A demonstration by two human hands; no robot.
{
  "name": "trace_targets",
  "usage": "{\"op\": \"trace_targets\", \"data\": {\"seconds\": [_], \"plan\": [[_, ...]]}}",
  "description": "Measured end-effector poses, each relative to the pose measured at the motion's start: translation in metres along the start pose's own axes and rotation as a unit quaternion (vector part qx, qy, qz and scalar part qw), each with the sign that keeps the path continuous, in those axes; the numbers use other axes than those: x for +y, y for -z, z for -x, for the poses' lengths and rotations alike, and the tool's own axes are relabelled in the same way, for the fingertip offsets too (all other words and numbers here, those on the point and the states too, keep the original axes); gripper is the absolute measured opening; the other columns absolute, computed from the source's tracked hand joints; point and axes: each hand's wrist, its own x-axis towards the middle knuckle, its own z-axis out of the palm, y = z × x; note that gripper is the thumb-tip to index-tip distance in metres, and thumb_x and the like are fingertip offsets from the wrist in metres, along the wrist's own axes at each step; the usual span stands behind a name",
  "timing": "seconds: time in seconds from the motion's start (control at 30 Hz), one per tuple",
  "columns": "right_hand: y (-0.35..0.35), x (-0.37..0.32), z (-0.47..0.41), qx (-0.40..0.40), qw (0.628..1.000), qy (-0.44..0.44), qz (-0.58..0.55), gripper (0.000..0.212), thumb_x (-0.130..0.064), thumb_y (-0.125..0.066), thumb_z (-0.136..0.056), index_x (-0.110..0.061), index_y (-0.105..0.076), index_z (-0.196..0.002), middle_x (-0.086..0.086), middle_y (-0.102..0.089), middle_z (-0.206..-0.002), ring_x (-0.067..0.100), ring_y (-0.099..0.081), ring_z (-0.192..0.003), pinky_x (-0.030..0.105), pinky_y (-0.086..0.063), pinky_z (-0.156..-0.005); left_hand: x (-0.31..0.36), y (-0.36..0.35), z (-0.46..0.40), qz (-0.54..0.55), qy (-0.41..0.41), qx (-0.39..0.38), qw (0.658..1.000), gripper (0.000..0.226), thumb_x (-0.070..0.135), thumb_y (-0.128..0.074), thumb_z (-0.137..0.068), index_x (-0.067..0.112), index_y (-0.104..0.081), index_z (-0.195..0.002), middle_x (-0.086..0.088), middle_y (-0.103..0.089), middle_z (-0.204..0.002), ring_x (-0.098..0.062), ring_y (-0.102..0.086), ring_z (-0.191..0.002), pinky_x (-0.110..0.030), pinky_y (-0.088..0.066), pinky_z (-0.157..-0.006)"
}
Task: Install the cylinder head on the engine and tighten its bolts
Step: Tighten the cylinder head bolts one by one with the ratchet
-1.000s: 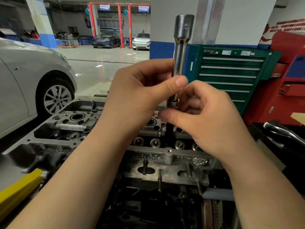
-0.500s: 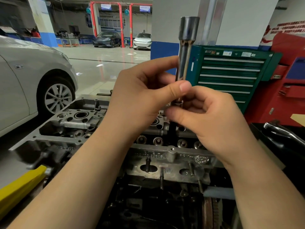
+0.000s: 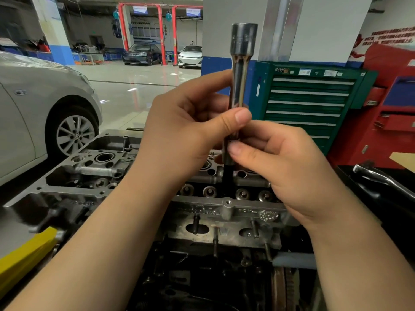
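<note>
At the frame's centre, the left hand (image 3: 186, 131) and right hand (image 3: 283, 162) both pinch an upright chrome extension bar (image 3: 239, 86), its black lower end entering the cylinder head (image 3: 94, 173) on the engine (image 3: 202, 277). A green tool cabinet (image 3: 310, 104) stands upper right

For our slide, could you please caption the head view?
Both hands, left hand and right hand, hold an upright extension bar over the cylinder head.

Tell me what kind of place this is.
Most likely a car repair workshop: red steel vehicle lifts stand over parked cars, a green metal drawer tool cabinet sits against the wall, and a bare grey aluminium cylinder head lies in front.
</note>
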Motion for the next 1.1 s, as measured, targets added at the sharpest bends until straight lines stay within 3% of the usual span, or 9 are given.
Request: {"op": "trace_targets", "data": {"seconds": [0.1, 0.23, 0.33, 0.47, 0.67, 0.8, 0.9, 1.0, 1.1], "plan": [[0.0026, 0.0020, 0.0004, 0.001, 1.000, -0.023, 0.002, 0.028, -0.015, -0.072, -0.088, -0.023, -0.076, -0.114, -0.003, -0.080, -0.108, 0.014, -0.075, -0.106, 0.040, -0.056, -0.096, -0.0008, 0.0005, 0.0014, 0.028, 0.024, -0.007, 0.999, 0.043, -0.001, -0.069, -0.095, 0.008, -0.063, -0.137, -0.011, -0.081, -0.103, -0.030, -0.078, -0.092, -0.040, -0.063, -0.087], [-0.0012, 0.0017, -0.0016, 0.074, 0.993, -0.031, 0.082, 0.048, -0.043, -0.089, -0.063, -0.025, -0.073, -0.105, -0.003, -0.078, -0.094, 0.017, -0.077, -0.088, 0.049, -0.063, -0.085, 0.0014, -0.0032, 0.0017, 0.002, 0.007, -0.014, 1.000, 0.044, 0.004, -0.075, -0.090, 0.010, -0.066, -0.132, -0.016, -0.077, -0.110, -0.033, -0.075, -0.099, -0.044, -0.061, -0.092], [-0.0022, 0.0016, -0.0017, 0.067, 0.995, -0.018, 0.077, 0.049, -0.047, -0.086, -0.069, -0.026, -0.072, -0.111, -0.003, -0.078, -0.102, 0.017, -0.076, -0.096, 0.049, -0.061, -0.088, 0.0018, -0.0046, 0.0009, -0.022, -0.001, -0.004, 1.000, 0.058, 0.001, -0.081, -0.086, 0.009, -0.063, -0.140, -0.026, -0.073, -0.103, -0.047, -0.069, -0.094, -0.051, -0.062, -0.088], [-0.0008, 0.0016, 0.0010, 0.002, 1.000, -0.016, 0.014, 0.024, -0.026, -0.072, -0.093, -0.024, -0.076, -0.117, -0.005, -0.079, -0.109, 0.013, -0.074, -0.109, 0.042, -0.054, -0.099, -0.0003, -0.0023, 0.0013, -0.001, 0.002, 0.008, 1.000, 0.050, -0.001, -0.075, -0.090, 0.013, -0.063, -0.136, -0.014, -0.080, -0.096, -0.033, -0.078, -0.086, -0.044, -0.065, -0.084], [-0.0014, 0.0051, -0.0011, 0.049, 0.997, -0.031, 0.056, 0.041, -0.046, -0.084, -0.071, -0.030, -0.075, -0.108, -0.005, -0.080, -0.100, 0.016, -0.077, -0.096, 0.049, -0.060, -0.091, 0.0017, -0.0041, 0.0026, 0.011, 0.027, -0.024, 0.999, 0.035, 0.005, -0.073, -0.091, 0.011, -0.069, -0.126, -0.010, -0.077, -0.106, -0.022, -0.075, -0.097, -0.037, -0.062, -0.087], [-0.0011, 0.0054, -0.0021, 0.027, 0.999, -0.017, 0.041, 0.040, -0.046, -0.080, -0.081, -0.031, -0.075, -0.117, -0.008, -0.079, -0.109, 0.013, -0.075, -0.106, 0.045, -0.057, -0.096, 0.0006, -0.0032, 0.0011, -0.009, 0.018, 0.019, 1.000, 0.047, 0.004, -0.083, -0.082, 0.009, -0.071, -0.127, -0.027, -0.074, -0.102, -0.044, -0.074, -0.094, -0.054, -0.063, -0.088], [0.0007, 0.0041, -0.0003, -0.012, 1.000, -0.015, 0.012, 0.025, -0.027, -0.071, -0.095, -0.027, -0.076, -0.119, -0.008, -0.079, -0.113, 0.011, -0.073, -0.110, 0.038, -0.054, -0.098, -0.0015, -0.0006, 0.0011, -0.009, 0.022, 0.024, 0.999, 0.045, 0.003, -0.080, -0.085, 0.002, -0.068, -0.129, -0.023, -0.077, -0.099, -0.034, -0.078, -0.088, -0.049, -0.064, -0.086], [0.0008, 0.0039, -0.0001, 0.003, 0.999, -0.029, 0.016, 0.025, -0.023, -0.077, -0.086, -0.030, -0.077, -0.110, -0.005, -0.080, -0.101, 0.013, -0.076, -0.099, 0.040, -0.057, -0.093, -0.0006, -0.0006, 0.0022, 0.031, 0.041, 0.005, 0.999, 0.044, 0.006, -0.070, -0.091, 0.003, -0.063, -0.134, -0.017, -0.079, -0.098, -0.033, -0.079, -0.090, -0.048, -0.063, -0.087], [-0.0030, 0.0019, -0.0007, 0.068, 0.995, -0.031, 0.064, 0.041, -0.041, -0.089, -0.066, -0.028, -0.075, -0.103, -0.003, -0.079, -0.090, 0.016, -0.077, -0.085, 0.049, -0.063, -0.084, 0.0003, -0.0030, 0.0026, 0.043, 0.038, -0.024, 0.998, 0.037, 0.007, -0.069, -0.093, 0.011, -0.062, -0.129, -0.011, -0.078, -0.099, -0.031, -0.076, -0.091, -0.044, -0.061, -0.088]]}}
